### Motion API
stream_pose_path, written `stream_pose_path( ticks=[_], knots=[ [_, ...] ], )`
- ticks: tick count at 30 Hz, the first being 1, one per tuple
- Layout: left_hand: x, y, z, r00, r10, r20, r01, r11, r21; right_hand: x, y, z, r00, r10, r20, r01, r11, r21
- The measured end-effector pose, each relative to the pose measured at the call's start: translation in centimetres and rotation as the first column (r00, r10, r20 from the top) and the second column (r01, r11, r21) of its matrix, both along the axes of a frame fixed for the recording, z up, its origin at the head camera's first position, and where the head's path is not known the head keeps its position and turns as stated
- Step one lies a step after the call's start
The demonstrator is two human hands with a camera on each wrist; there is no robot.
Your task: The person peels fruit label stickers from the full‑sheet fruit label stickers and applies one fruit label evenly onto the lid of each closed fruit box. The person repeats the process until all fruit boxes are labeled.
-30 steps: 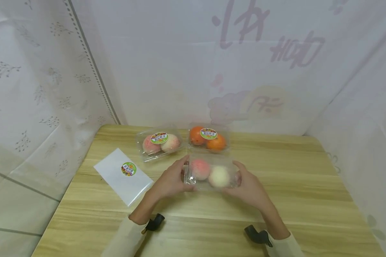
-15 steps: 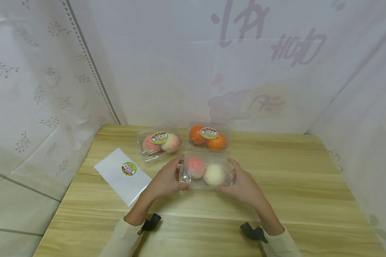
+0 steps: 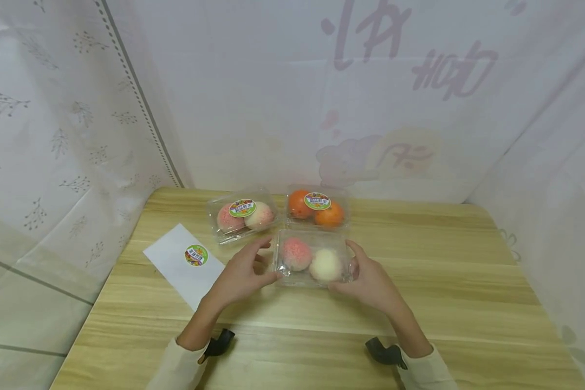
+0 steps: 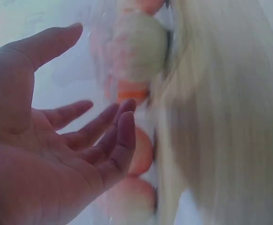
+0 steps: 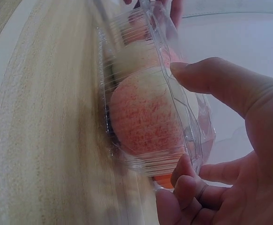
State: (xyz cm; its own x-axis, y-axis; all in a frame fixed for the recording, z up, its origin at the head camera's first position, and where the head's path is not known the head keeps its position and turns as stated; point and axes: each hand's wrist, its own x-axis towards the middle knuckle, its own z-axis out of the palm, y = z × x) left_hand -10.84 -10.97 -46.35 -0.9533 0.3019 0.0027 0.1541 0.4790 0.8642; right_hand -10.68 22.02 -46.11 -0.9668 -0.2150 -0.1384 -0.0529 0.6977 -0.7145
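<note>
A clear plastic clamshell box (image 3: 285, 279) of two peaches (image 3: 296, 253), one showing its pink side and the other its cream side, stands on the wooden table in the head view. My right hand (image 3: 372, 281) holds its right end. In the right wrist view the thumb (image 5: 206, 77) lies at the box's rim, with curled fingers at the opposite edge. My left hand (image 3: 239, 273) is just off the left end, fingers spread and loosely bent. The left wrist view shows that palm (image 4: 42, 173) holding nothing. No round label shows on this box.
Behind stand two more clear boxes: peaches with a round label (image 3: 242, 208) at left, orange fruits with a similar label (image 3: 317, 201) at right. A white sheet (image 3: 175, 260) bearing one round sticker (image 3: 196, 255) lies left, partly behind my left hand. Patterned curtains surround the table.
The peach box has moved slightly left and back, up to the orange fruits' box. My left hand has let go and drawn away left, while my right hand stays on the box.
</note>
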Motion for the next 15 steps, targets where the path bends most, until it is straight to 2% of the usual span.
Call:
stream_pose_path(
  ticks=[3, 6, 11, 13, 15],
  knots=[
    [0.4, -1.4, 0.2, 0.998, 0.034, -0.058, -0.032, 0.999, 0.023, 0.0, 0.0, 0.0, 1.0, 0.005, -0.003, -0.005, 1.0, -0.003],
    [0.7, -3.0, 0.8, 0.987, 0.106, -0.123, -0.101, 0.994, 0.047, 0.0, 0.0, 0.1, 1.0, 0.011, -0.007, -0.011, 1.0, -0.009],
    [1.1, -6.3, 1.8, 0.936, 0.269, -0.229, -0.265, 0.963, 0.047, 0.0, 0.0, 0.2, 1.0, 0.014, -0.003, -0.014, 1.0, -0.016],
    [1.2, -7.7, 1.9, 0.916, 0.328, -0.233, -0.332, 0.943, 0.024, 0.0, 0.0, 0.1, 1.0, 0.014, 0.0, -0.014, 1.0, -0.016],
    [1.2, -9.1, 1.9, 0.905, 0.376, -0.201, -0.386, 0.922, -0.015, 0.0, 0.0, 0.1, 1.0, 0.014, 0.001, -0.014, 1.0, -0.014]
  ],
)
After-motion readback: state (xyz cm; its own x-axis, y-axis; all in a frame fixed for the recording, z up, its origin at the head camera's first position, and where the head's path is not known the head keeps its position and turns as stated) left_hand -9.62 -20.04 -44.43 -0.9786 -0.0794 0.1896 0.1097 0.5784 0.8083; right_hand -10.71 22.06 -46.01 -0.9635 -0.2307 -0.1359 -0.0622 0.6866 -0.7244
